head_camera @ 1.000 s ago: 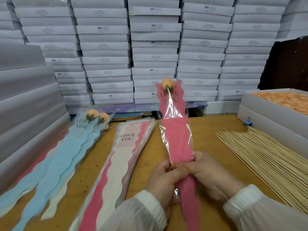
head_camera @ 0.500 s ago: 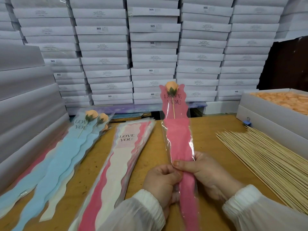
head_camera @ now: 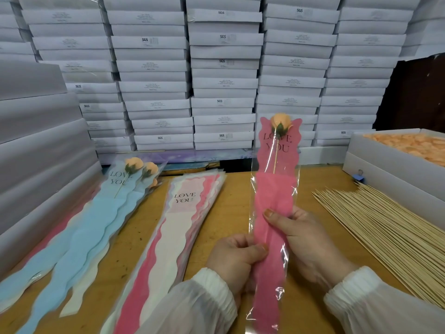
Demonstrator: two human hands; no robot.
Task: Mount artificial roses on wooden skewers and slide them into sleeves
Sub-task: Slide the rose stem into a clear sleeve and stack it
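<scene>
A pink "LOVE YOU" sleeve [head_camera: 274, 196] stands upright over the table, wrapped in clear film. Inside it an orange rose [head_camera: 280, 121] sits on a wooden skewer [head_camera: 276, 156], its head at the sleeve's top edge. My left hand [head_camera: 234, 259] pinches the sleeve's lower part from the left. My right hand [head_camera: 301, 239] grips it from the right, thumb across the front. The skewer's lower part is hidden behind the pink paper.
Finished blue sleeves with roses [head_camera: 115, 194] lie at the left. A stack of empty sleeves [head_camera: 183, 213] lies in the middle. Loose skewers [head_camera: 385, 237] are spread at the right, beside a white box of orange rose heads [head_camera: 409, 145]. Stacked white boxes [head_camera: 224, 68] wall the back and left.
The rose has slid lower into the sleeve, so more bare skewer shows under its head. The sleeve has straightened up and shifted slightly right. Both hands keep their hold.
</scene>
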